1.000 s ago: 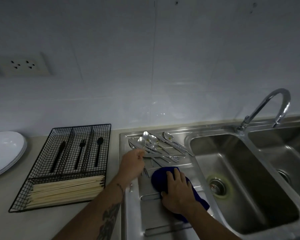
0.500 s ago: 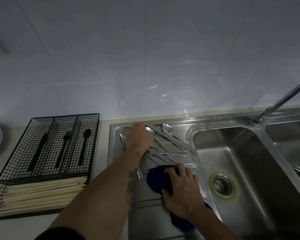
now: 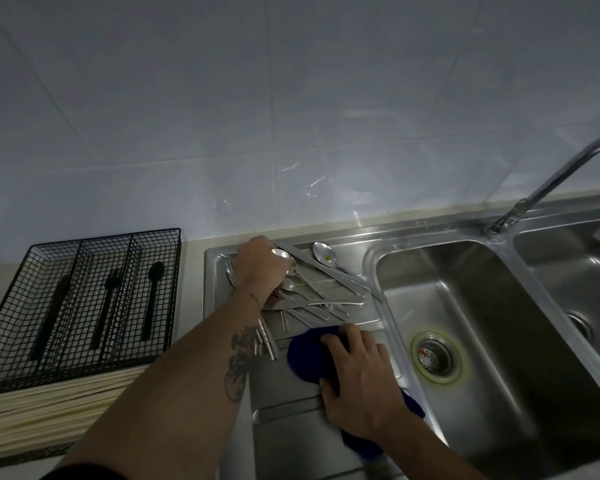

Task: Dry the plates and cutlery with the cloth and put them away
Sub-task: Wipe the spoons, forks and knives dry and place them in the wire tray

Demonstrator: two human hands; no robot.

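Down on the draining board point(image 3: 326, 441) beside the sink point(image 3: 465, 341), the left hand point(image 3: 260, 268) reaches into the pile of cutlery point(image 3: 312, 292), fingers curled among it; what they pinch cannot be told. The right hand point(image 3: 357, 375) lies flat, fingers spread, on the blue cloth point(image 3: 305, 355) just nearer.

No readable text — no labels, brands, numbers

A steel double sink point(image 3: 492, 341) with a curved tap point(image 3: 548, 185) sits below a white tiled wall point(image 3: 291, 98).
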